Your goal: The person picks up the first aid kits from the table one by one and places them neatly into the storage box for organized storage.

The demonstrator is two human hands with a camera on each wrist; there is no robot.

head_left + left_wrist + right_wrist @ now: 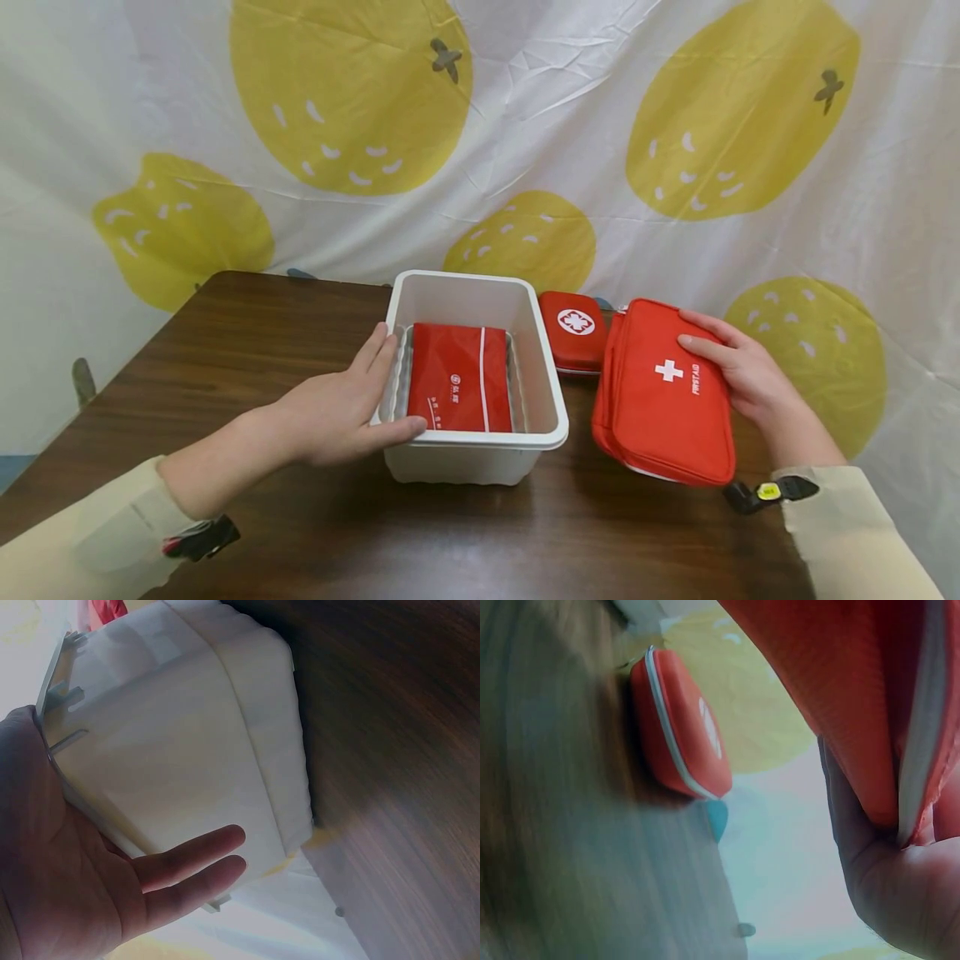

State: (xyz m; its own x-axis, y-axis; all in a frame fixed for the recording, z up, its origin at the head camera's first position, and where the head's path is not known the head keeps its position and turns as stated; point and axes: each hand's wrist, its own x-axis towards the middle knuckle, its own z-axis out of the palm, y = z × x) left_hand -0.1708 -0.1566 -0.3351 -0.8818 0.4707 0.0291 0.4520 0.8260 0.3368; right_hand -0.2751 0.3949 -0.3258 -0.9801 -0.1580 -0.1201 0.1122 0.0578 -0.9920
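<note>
My left hand (341, 408) rests on the near left corner of a white plastic bin (472, 460), thumb over the front rim and fingers at the left rim. In the left wrist view, two straight fingers (196, 855) extend along the outside of the bin wall. Inside the bin lies a red packet with a white stripe (450, 375). On the right, my right hand (750, 375) grips the right edge of a red first aid bag (667, 425). The right wrist view shows that bag (840, 697) raised above the table, pinched between fingers and thumb.
A smaller red zip case (573, 346) with a white round emblem sits behind the bag, beside the bin. Brown wood tabletop (247, 358) extends left and in front of the bin. A lemon-print cloth (517, 125) hangs along the back.
</note>
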